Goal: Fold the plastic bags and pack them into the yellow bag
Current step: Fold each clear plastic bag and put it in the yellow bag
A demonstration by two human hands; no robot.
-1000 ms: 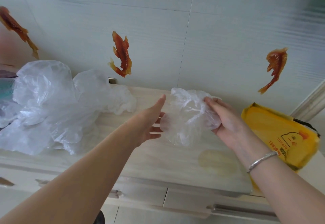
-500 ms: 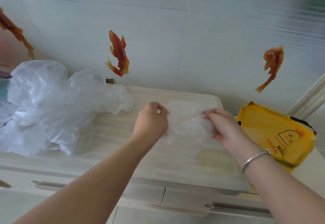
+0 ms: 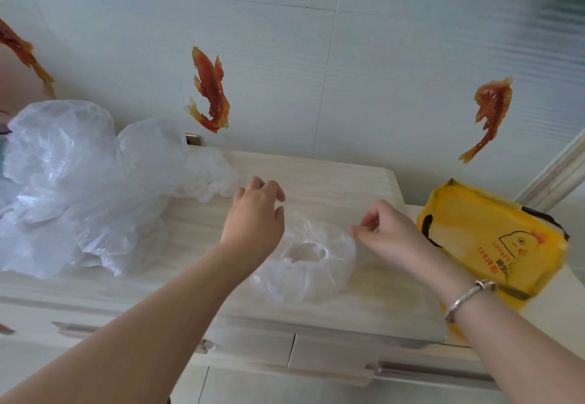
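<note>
On the cabinet top (image 3: 316, 178) lies a small clear bag (image 3: 304, 261), crumpled in a loose lump. I see my left hand (image 3: 254, 213) just left of the bag, fingers spread and holding nothing. My right hand (image 3: 384, 232) is at the bag's right edge, fingertips pinched together on the thin plastic. The yellow bag (image 3: 493, 242) is right of the small bag. A heap of bags (image 3: 82, 182) is far left of it.

Both forearms are seen bare, with no sleeves in view. A thin silver bangle (image 3: 468, 299) with a small bead is worn on the right wrist.
</note>
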